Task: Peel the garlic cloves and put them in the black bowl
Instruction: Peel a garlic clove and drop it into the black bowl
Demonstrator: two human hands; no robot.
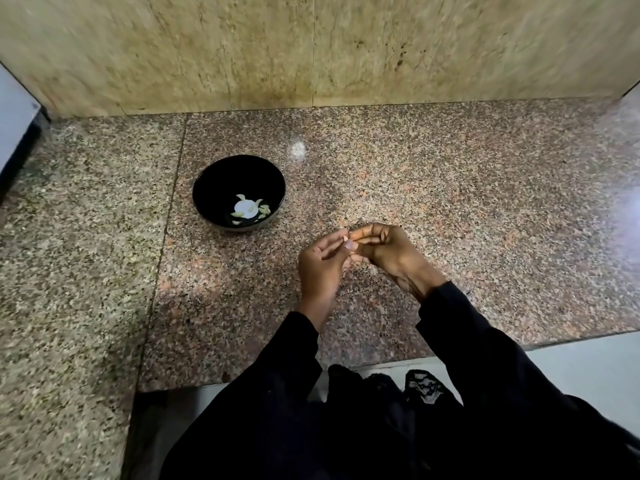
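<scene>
hands: we see left hand and right hand pinching one garlic clove together
bowl: black bowl far left, peeled cloves inside

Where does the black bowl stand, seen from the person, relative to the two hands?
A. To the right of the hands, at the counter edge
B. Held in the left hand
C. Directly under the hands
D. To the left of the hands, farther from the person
D: the black bowl stands on the granite counter, left of and beyond the left hand and right hand.
</scene>
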